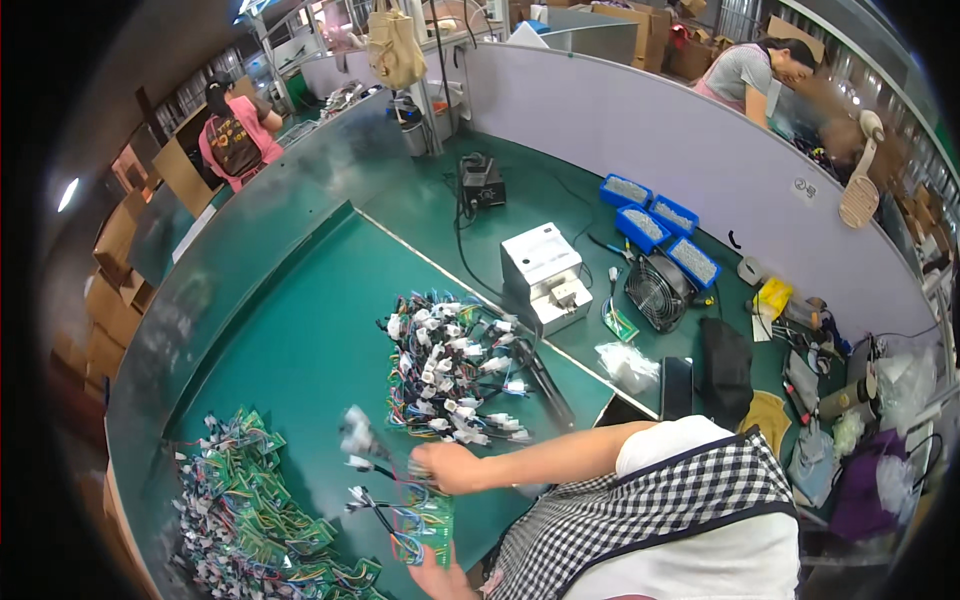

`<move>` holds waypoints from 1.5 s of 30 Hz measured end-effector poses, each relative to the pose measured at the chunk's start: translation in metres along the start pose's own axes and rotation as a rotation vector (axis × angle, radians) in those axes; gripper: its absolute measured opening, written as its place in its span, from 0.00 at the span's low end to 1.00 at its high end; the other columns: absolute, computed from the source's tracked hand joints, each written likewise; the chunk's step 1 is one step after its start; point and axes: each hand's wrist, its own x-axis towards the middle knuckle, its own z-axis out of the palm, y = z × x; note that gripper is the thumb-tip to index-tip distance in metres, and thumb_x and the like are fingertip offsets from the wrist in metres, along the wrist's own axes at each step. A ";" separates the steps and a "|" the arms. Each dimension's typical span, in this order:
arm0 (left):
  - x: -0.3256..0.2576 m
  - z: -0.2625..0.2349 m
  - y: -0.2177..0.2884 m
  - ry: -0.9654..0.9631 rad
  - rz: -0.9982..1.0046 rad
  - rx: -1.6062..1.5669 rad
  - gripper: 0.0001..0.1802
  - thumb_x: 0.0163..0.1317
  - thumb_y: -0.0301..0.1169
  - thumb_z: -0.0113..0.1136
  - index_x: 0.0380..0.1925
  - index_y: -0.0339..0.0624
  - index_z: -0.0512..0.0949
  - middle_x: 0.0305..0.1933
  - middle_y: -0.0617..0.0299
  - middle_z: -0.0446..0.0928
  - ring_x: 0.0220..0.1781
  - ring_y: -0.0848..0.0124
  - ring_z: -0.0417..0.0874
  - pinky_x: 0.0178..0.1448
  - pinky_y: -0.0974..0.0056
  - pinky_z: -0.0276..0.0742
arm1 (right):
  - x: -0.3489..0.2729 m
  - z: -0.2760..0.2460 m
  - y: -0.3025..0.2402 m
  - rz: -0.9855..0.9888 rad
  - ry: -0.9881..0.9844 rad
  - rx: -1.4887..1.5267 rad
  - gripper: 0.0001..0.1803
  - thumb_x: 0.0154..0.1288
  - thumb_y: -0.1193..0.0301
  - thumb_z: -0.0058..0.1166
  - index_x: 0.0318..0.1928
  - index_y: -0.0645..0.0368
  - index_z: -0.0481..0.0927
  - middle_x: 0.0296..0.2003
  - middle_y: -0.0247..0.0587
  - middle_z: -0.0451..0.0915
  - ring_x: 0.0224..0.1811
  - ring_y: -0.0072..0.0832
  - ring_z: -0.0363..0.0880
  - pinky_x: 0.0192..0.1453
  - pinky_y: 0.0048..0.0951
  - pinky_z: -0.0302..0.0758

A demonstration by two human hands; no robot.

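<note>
My left hand [440, 578], at the lower edge, grips a green circuit board [428, 522] by its near end. Coloured wires with white plugs run off the board's left side. Just above it, my right hand [447, 467] is closed on a bundle of wires at the board's upper end. White plugs [362, 432] beside that hand are smeared by motion. The fingertips of my right hand are partly hidden. A large heap of wired circuit boards [250, 500] lies at the lower left. Beyond my right hand sits a dense pile of wired boards with white plugs [440, 365].
A white box-shaped device [545, 270], a black fan [658, 290] and blue trays [642, 228] of small parts stand across the green table [300, 330]. A dark rod-like tool [545, 385] lies beside the pile. Two people work beyond the partition [600, 110].
</note>
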 end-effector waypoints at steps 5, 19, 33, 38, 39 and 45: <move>0.055 -0.079 -0.041 0.183 -0.179 -0.259 0.16 0.62 0.35 0.46 0.51 0.49 0.68 0.46 0.63 0.73 0.43 0.68 0.74 0.44 0.59 0.74 | 0.014 -0.021 -0.007 0.009 -0.071 0.180 0.15 0.43 0.80 0.56 0.36 0.59 0.71 0.29 0.47 0.76 0.35 0.45 0.75 0.37 0.40 0.71; 0.014 -0.006 -0.024 0.034 -0.007 -0.104 0.22 0.59 0.22 0.48 0.55 0.40 0.61 0.48 0.55 0.71 0.43 0.63 0.75 0.40 0.57 0.73 | -0.008 0.024 -0.017 0.187 -0.249 0.417 0.28 0.39 0.79 0.60 0.46 0.56 0.68 0.36 0.42 0.71 0.42 0.38 0.71 0.43 0.37 0.70; 0.033 -0.029 0.010 0.126 -0.163 -0.459 0.20 0.61 0.27 0.48 0.55 0.52 0.65 0.47 0.63 0.73 0.47 0.66 0.76 0.51 0.52 0.71 | 0.024 0.030 -0.059 0.486 -0.693 0.953 0.27 0.46 0.82 0.60 0.50 0.62 0.67 0.42 0.36 0.74 0.42 0.25 0.73 0.47 0.26 0.70; 0.067 -0.024 -0.043 0.523 0.206 0.110 0.19 0.54 0.20 0.55 0.48 0.37 0.71 0.41 0.61 0.76 0.42 0.72 0.75 0.46 0.69 0.71 | 0.002 0.069 -0.077 -0.102 -0.298 -0.034 0.28 0.45 0.82 0.59 0.49 0.63 0.62 0.37 0.40 0.73 0.38 0.25 0.73 0.40 0.27 0.72; 0.074 -0.025 -0.042 0.539 0.130 0.019 0.19 0.54 0.21 0.55 0.49 0.37 0.70 0.39 0.61 0.77 0.40 0.71 0.75 0.46 0.69 0.71 | 0.008 0.071 -0.083 -0.171 -0.298 -0.132 0.35 0.45 0.80 0.60 0.55 0.62 0.60 0.41 0.44 0.74 0.44 0.29 0.73 0.46 0.27 0.70; 0.098 -0.064 0.026 0.274 -0.137 -0.641 0.22 0.62 0.29 0.47 0.57 0.51 0.62 0.53 0.59 0.70 0.51 0.65 0.73 0.55 0.53 0.68 | 0.076 0.038 -0.102 0.189 -0.661 0.651 0.32 0.44 0.82 0.60 0.53 0.62 0.66 0.44 0.39 0.75 0.44 0.26 0.73 0.50 0.28 0.69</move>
